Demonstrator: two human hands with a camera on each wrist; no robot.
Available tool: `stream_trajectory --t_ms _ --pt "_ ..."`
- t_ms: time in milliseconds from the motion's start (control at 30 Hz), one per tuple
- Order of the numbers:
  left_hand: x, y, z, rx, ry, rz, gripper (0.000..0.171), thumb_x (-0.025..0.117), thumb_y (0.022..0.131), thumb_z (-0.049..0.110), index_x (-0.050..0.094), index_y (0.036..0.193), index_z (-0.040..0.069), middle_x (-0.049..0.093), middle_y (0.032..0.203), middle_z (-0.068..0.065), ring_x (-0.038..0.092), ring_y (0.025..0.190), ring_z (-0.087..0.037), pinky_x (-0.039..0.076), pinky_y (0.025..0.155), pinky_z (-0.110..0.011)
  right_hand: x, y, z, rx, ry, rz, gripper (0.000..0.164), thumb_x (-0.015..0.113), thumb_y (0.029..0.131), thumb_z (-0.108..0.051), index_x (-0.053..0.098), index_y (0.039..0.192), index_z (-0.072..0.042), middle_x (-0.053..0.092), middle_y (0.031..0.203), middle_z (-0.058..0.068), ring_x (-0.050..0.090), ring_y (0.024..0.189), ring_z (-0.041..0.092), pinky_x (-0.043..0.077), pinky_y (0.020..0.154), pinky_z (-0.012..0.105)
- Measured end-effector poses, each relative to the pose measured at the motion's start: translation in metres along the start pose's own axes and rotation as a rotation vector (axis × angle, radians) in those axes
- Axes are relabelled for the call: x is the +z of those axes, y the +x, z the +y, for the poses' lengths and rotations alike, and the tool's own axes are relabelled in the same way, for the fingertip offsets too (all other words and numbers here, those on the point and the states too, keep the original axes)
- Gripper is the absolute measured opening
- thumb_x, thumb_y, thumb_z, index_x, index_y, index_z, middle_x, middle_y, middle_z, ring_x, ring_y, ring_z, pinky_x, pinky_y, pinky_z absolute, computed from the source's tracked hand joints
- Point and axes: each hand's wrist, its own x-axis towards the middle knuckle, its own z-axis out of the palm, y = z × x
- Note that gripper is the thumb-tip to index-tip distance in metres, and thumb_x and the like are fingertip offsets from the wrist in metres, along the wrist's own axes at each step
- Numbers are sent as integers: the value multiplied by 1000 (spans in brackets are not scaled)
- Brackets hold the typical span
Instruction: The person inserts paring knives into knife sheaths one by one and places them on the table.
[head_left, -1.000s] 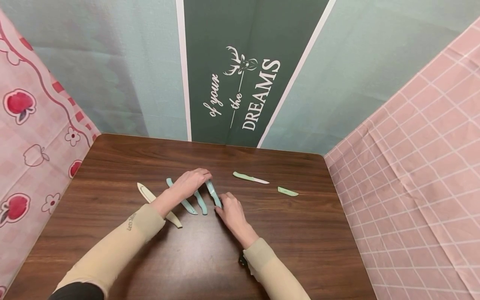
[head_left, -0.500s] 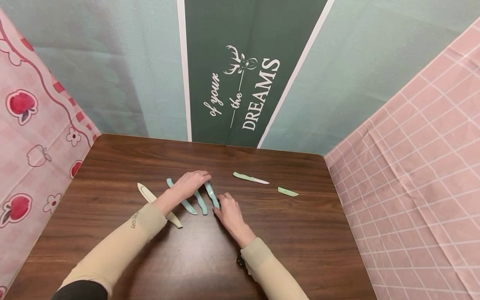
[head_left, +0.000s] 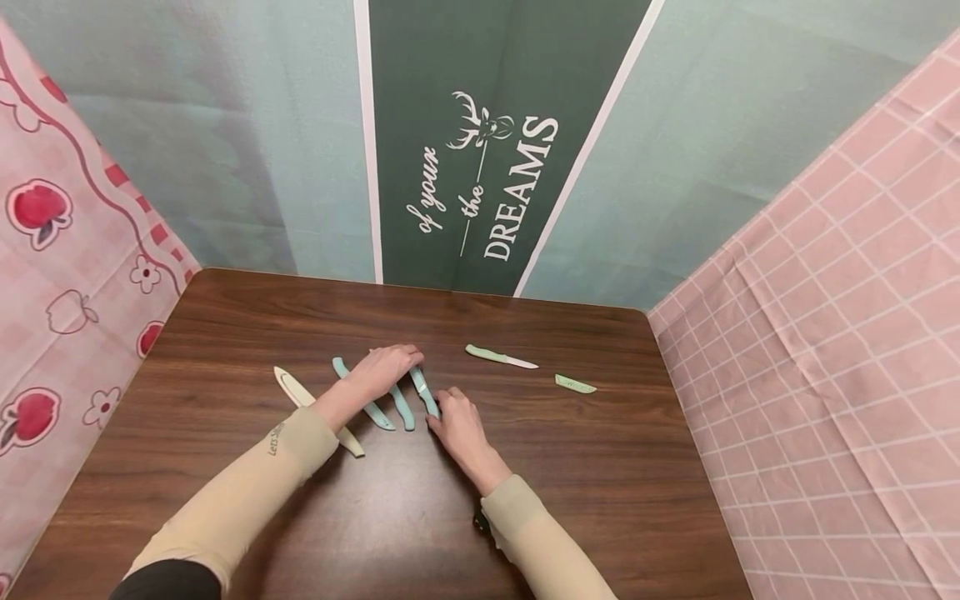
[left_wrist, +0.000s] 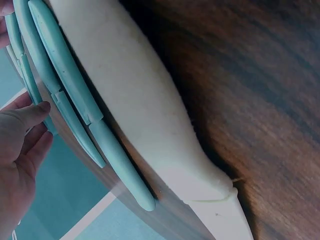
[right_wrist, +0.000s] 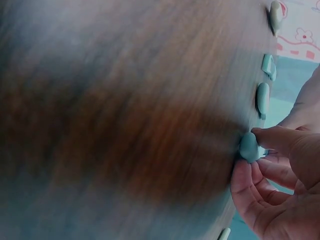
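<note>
Both hands are on one light-blue knife [head_left: 423, 390], the rightmost of three light-blue knives lying on the brown table. In the left wrist view my left hand [left_wrist: 20, 155] pinches its far, blade end between thumb and fingers. My right hand [head_left: 461, 423] holds the near, rounded handle end [right_wrist: 248, 147] between thumb and fingertips. Just left of it lie a second light-blue knife [head_left: 402, 407] and a third light-blue knife [head_left: 381, 415], partly hidden under the left hand and wrist. Farther left is a longer cream knife [head_left: 292, 387], crossed by the left sleeve.
Right of the hands lies a green-handled knife [head_left: 491, 354] with its white blade bare. Beyond it, farther right, is a green sheath [head_left: 575, 383]. A printed green hanging [head_left: 450, 167] stands along the back edge, with pink cloths [head_left: 840, 292] at the sides.
The held light-blue knife has shifted slightly left, its handle end turning a little. Left hand has come slightly nearer; both hands keep their grip. The other knives have not moved.
</note>
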Motion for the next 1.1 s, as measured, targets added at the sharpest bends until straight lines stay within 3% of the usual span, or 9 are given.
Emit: stream_trajectory --t_ms 133,333,767,1100 --pt "0 1 1 9 4 -13 21 58 91 -7 66 108 4 67 108 -13 68 96 -27 58 69 -34 -2 0 -1 0 -3 -2 23 77 80 -14 72 99 -2 65 89 9 66 75 24 57 65 36" --pt "0 1 2 -2 -7 -41 25 58 90 -8 66 111 4 67 113 -14 67 103 -27 58 78 -36 -3 0 -1 -8 -5 0 22 77 79 -14 72 97 -2 65 85 8 65 74 22 56 63 35" --pt "4 -1 0 19 -36 -24 23 57 91 -7 65 109 4 68 113 -14 67 103 -28 57 81 -37 0 0 1 -8 9 -7 20 77 80 -14 71 95 -2 61 81 6 60 68 18 54 61 33" --pt "10 -4 -3 18 -79 -28 24 56 91 -8 65 111 4 66 114 -14 66 104 -29 57 82 -39 0 -1 -1 14 23 -53 24 76 81 -15 71 101 -1 60 84 6 61 71 18 55 64 33"
